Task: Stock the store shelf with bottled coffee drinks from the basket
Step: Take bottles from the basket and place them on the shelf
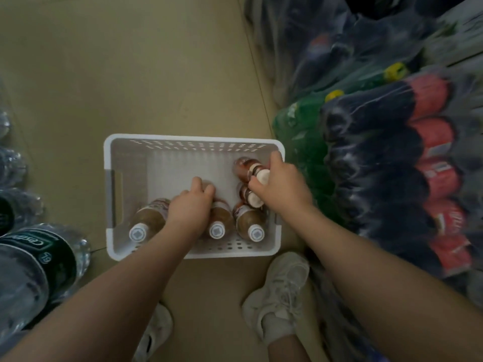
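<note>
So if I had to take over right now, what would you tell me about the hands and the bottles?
Left hand: down in the white basket, its grip closing over a coffee bottle that it mostly hides.
Right hand: at the basket's right side, fingers around the neck of a white-capped bottle.
Bottles: at least five more show in the basket, three along the near wall, such as the near-left bottle, and two on the right.
Done: the far-left part of the basket is bare; no shelf is in view, so I can't tell what has been stocked.
Left: lift these two out, shelve them, then return for the others.
</note>
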Demonstrator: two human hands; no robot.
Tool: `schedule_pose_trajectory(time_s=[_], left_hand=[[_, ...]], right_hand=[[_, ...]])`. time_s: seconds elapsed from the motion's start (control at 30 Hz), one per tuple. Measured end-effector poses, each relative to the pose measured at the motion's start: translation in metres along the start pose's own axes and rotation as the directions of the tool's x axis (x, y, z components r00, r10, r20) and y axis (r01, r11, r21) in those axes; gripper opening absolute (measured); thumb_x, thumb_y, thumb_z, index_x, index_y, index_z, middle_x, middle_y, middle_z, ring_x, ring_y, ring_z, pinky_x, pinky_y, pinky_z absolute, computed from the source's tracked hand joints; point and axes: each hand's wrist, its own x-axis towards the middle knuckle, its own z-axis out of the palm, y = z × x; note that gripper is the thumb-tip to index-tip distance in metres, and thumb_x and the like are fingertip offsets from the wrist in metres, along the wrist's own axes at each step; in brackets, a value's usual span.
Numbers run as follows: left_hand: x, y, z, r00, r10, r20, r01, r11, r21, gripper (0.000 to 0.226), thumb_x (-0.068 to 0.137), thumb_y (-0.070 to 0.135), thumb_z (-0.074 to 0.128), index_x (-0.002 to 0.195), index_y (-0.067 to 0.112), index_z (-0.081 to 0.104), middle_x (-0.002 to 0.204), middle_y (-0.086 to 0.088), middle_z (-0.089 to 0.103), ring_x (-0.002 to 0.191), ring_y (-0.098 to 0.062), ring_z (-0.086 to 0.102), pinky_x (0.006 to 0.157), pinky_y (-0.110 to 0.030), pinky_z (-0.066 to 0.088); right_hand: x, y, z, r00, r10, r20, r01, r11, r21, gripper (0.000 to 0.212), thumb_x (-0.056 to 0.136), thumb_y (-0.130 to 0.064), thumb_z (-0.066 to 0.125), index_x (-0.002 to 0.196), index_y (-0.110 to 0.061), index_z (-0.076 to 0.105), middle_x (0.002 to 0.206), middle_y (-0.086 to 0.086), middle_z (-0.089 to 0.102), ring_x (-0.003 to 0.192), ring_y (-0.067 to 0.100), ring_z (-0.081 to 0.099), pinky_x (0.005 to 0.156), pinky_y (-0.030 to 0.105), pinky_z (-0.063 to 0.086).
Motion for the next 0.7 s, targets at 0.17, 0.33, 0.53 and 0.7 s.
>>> schedule_pose_trajectory(time_s=[0.17, 0.33, 0.53, 0.7], left_hand=[[-0.008, -0.006, -0.02, 0.996, -0.06, 0.058, 0.064, 0.996, -0.062, 0.04, 0.084, 0.007, 0.053, 0.122, 0.011, 0.042, 0.115, -0.017, 0.039, 0.095, -0.04, 0.054, 0.081, -0.045, 0.046], [-0.065, 0.002, -0.077, 0.999, 0.05, -0.006, -0.05, 0.999, -0.004, 0.037, 0.084, 0.015, 0.055, 0.119, 0.011, 0.042, 0.114, -0.016, 0.044, 0.094, -0.039, 0.056, 0.07, -0.04, 0.044], [-0.183, 0.029, -0.207, 0.942, 0.309, -0.134, -0.307, 0.951, 0.031, 0.033, 0.088, 0.022, 0.051, 0.118, 0.01, 0.045, 0.114, -0.014, 0.052, 0.094, -0.036, 0.059, 0.068, -0.039, 0.046], [-0.294, 0.079, -0.31, 0.846, 0.502, -0.181, -0.461, 0.858, 0.228, 0.032, 0.088, 0.031, 0.051, 0.112, 0.009, 0.05, 0.109, -0.012, 0.057, 0.092, -0.036, 0.061, 0.062, -0.036, 0.039]], right_hand=[[-0.041, 0.004, -0.034, 1.0, 0.026, 0.001, -0.026, 0.997, 0.068, 0.044, 0.081, -0.041, 0.058, 0.112, -0.013, 0.043, 0.104, 0.014, 0.064, 0.089, 0.033, 0.061, 0.061, 0.032, 0.04], [-0.082, 0.002, -0.093, 0.998, 0.053, -0.041, -0.051, 0.998, 0.044, 0.036, 0.079, -0.045, 0.057, 0.093, -0.016, 0.041, 0.101, 0.016, 0.065, 0.091, 0.036, 0.062, 0.062, 0.032, 0.039], [-0.182, -0.003, -0.198, 0.987, 0.083, -0.135, -0.087, 0.996, -0.031, 0.04, 0.081, -0.048, 0.056, 0.096, -0.014, 0.042, 0.103, 0.017, 0.066, 0.094, 0.037, 0.063, 0.061, 0.034, 0.037], [-0.303, 0.004, -0.288, 0.929, 0.272, -0.25, -0.256, 0.962, 0.096, 0.046, 0.078, -0.046, 0.057, 0.107, -0.011, 0.046, 0.104, 0.019, 0.064, 0.096, 0.037, 0.062, 0.069, 0.036, 0.047]])
